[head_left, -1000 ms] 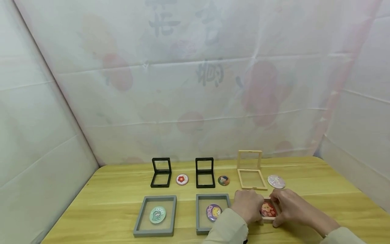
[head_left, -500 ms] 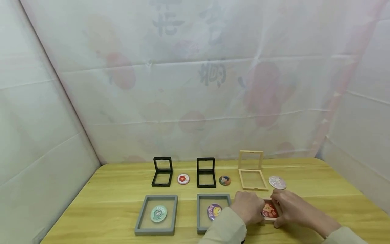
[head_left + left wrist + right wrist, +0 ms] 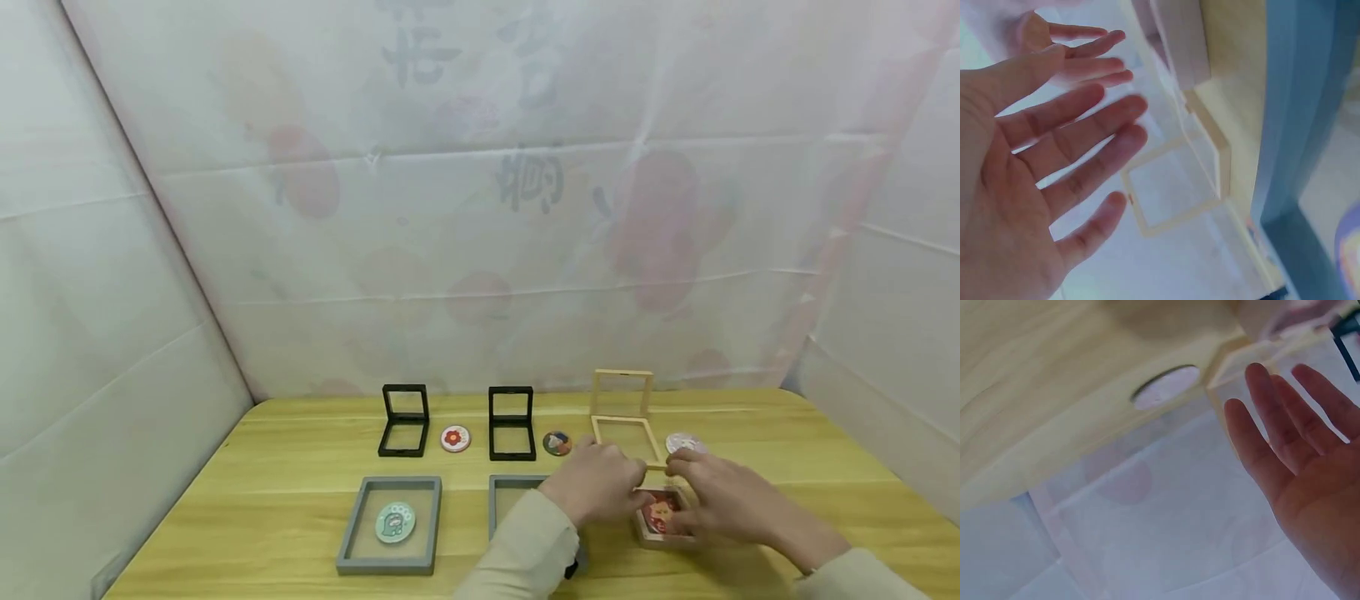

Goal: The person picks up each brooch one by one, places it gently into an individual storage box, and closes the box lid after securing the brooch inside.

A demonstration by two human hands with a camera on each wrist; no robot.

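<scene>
A small pale-wood frame (image 3: 662,542) lies on the table with a round red badge (image 3: 658,510) inside it. My left hand (image 3: 600,485) hovers at its left, fingers extended and spread in the left wrist view, holding nothing. On the other side my right hand (image 3: 738,502) is raised over the frame's right edge; its straight fingers (image 3: 1272,419) hold nothing in the right wrist view. Behind the hands stands an open light-wood frame (image 3: 621,372), with a pale badge (image 3: 684,442) at its right. A grey frame (image 3: 492,508) is partly covered by my left sleeve.
Another grey frame (image 3: 386,569) at the front left holds a green badge (image 3: 395,522). Two open black frames (image 3: 404,453) (image 3: 512,457) stand toward the back. Beside them lie a red-flower badge (image 3: 455,438) and a multicoloured badge (image 3: 557,442). A white cloth backdrop (image 3: 420,250) rises behind the table.
Both hands have come off the small wood frame, their fingers straightening. The left arm has shifted left over the grey frame and its purple badge, hiding the badge in the head view.
</scene>
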